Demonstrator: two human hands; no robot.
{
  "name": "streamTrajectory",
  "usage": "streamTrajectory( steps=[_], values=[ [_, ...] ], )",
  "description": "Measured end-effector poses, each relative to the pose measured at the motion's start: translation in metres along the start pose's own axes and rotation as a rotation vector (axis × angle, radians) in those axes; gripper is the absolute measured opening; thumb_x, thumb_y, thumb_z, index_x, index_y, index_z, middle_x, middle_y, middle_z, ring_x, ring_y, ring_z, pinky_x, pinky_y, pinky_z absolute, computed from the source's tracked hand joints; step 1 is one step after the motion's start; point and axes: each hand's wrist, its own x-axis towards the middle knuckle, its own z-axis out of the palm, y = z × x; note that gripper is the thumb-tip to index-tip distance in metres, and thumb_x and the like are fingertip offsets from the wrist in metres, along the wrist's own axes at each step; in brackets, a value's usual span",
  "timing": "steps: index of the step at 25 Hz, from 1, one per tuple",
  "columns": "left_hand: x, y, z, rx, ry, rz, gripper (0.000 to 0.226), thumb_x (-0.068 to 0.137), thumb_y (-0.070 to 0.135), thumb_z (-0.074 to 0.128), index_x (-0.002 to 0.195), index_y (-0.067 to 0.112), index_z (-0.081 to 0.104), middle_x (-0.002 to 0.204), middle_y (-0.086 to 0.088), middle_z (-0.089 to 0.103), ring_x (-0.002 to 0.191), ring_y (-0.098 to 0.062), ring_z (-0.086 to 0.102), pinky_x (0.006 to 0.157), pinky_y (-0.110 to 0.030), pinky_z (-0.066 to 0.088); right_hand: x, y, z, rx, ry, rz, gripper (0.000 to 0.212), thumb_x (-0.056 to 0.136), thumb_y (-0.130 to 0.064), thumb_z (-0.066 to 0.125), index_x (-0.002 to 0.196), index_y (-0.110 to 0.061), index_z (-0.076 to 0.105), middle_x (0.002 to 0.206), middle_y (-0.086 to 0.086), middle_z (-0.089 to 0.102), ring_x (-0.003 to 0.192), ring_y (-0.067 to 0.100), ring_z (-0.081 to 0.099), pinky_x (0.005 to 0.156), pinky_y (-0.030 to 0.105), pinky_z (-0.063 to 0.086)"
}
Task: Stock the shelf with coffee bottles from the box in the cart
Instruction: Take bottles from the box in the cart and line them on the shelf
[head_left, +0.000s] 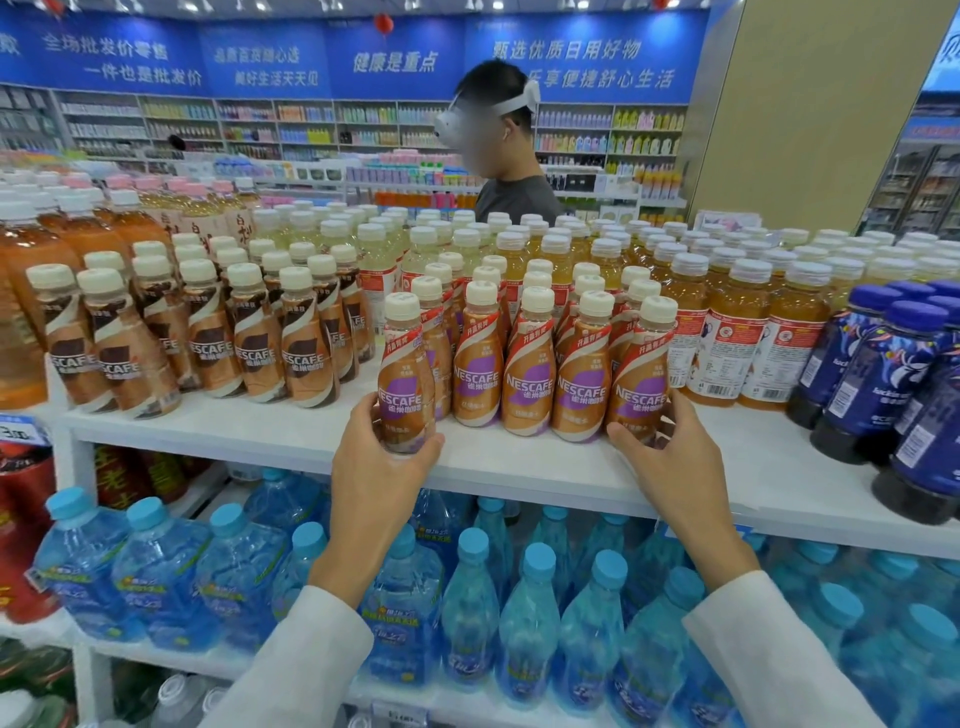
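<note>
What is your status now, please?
Left grip holds purple-label Nescafe bottle at shelf front. Right grip holds rightmost front-row bottle. No obstruction seen.

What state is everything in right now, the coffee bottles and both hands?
Left hand: grips the leftmost purple bottle.
Leftmost purple bottle: upright, capped, forward of its row.
Right hand: holds the rightmost purple bottle.
Rightmost purple bottle: upright, capped, on the shelf.
Brown-label bottles: capped, standing in rows.

White shelf (260, 432) carries upright coffee bottles (525, 384) – amber bottles (727, 332) – dark blue bottles (883, 364).
</note>
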Motion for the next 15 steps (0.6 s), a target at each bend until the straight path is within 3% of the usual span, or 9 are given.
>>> streamTrajectory(
  steps=[5,7,9,12,15],
  values=[
    [-0.019,-0.004,-0.009,0.029,0.001,-0.035,0.084,0.083,0.034,0.083,0.153,0.021,0.038,0.147,0.003,0.054,0.131,-0.014,0.053,0.108,-0.036,0.046,-0.035,0.005,-0.013,0.104,0.089,-0.041,0.062,0.092,-0.035,0.071,0.147,-0.026,0.042,0.146,-0.005,0.052,0.122,0.015,0.056,0.1,0.033,0.047],
    [-0.034,-0.005,-0.018,0.043,0.019,-0.042,0.076,0.086,0.035,0.079,0.151,0.025,0.04,0.146,0.008,0.054,0.131,-0.012,0.052,0.108,-0.032,0.045,-0.061,0.011,-0.014,0.165,0.101,-0.053,0.052,0.094,-0.033,0.069,0.141,-0.033,0.047,0.137,-0.011,0.056,0.119,0.011,0.056,0.099,0.033,0.048],
    [-0.055,-0.011,-0.029,0.036,0.036,-0.055,0.066,0.089,0.039,0.075,0.147,0.031,0.045,0.14,0.017,0.056,0.125,-0.004,0.054,0.102,-0.025,0.045,-0.088,0.015,-0.011,0.23,0.092,-0.089,0.041,0.092,-0.033,0.069,0.128,-0.044,0.053,0.123,-0.023,0.06,0.112,0.002,0.059,0.094,0.025,0.048],
    [-0.102,-0.029,-0.05,0.018,0.093,-0.123,0.05,0.091,0.039,0.073,0.137,0.036,0.054,0.131,0.026,0.06,0.12,0.007,0.055,0.098,-0.02,0.045,-0.125,0.022,0.006,0.363,0.019,-0.144,0.033,0.088,-0.027,0.072,0.119,-0.037,0.065,0.117,-0.024,0.067,0.105,-0.003,0.064,0.09,0.011,0.05],
    [-0.16,-0.05,-0.076,-0.022,0.153,-0.268,0.035,0.091,0.033,0.074,0.124,0.037,0.063,0.121,0.026,0.066,0.116,0.005,0.059,0.099,-0.027,0.05,-0.17,0.024,0.036,0.486,-0.036,-0.2,0.027,0.084,-0.014,0.072,0.109,-0.024,0.073,0.109,-0.011,0.073,0.099,0.006,0.069,0.089,0.015,0.052]
  ],
)
